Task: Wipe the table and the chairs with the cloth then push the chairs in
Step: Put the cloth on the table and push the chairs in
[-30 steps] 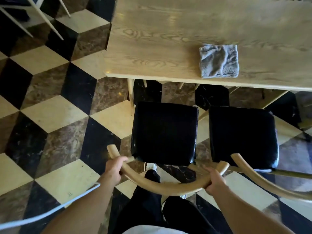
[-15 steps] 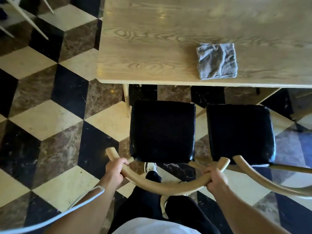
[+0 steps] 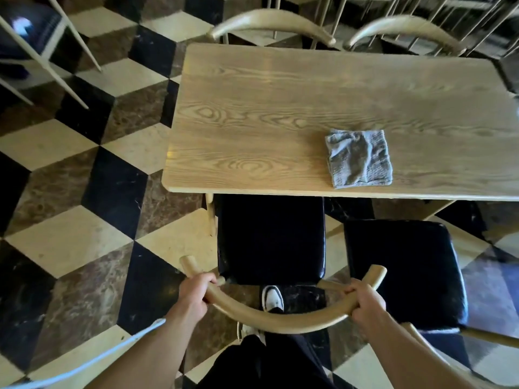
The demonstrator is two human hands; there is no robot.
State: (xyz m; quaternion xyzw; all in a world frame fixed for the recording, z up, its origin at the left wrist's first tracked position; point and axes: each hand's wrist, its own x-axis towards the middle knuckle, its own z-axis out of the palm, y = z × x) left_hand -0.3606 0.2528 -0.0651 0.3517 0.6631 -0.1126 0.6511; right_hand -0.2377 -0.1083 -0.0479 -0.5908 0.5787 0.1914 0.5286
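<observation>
A wooden chair with a black seat (image 3: 271,240) stands in front of me, the seat's front edge tucked under the table (image 3: 252,113). My left hand (image 3: 195,290) grips the left end of its curved wooden backrest (image 3: 278,321). My right hand (image 3: 365,303) grips the right end. A folded grey cloth (image 3: 359,158) lies on the table near its front edge, untouched. A second black-seated chair (image 3: 401,273) stands to the right, further out from the table.
Two more chair backs (image 3: 269,22) (image 3: 401,28) show beyond the table's far edge. White furniture legs (image 3: 64,51) stand at the far left on the checkered floor. My legs and a white shoe (image 3: 272,299) are below the backrest. A white cord (image 3: 92,357) crosses my left arm.
The chair has slid forward so its seat front is now under the table edge. My view has lifted, showing the whole tabletop and far chairs. Both hands keep their grip.
</observation>
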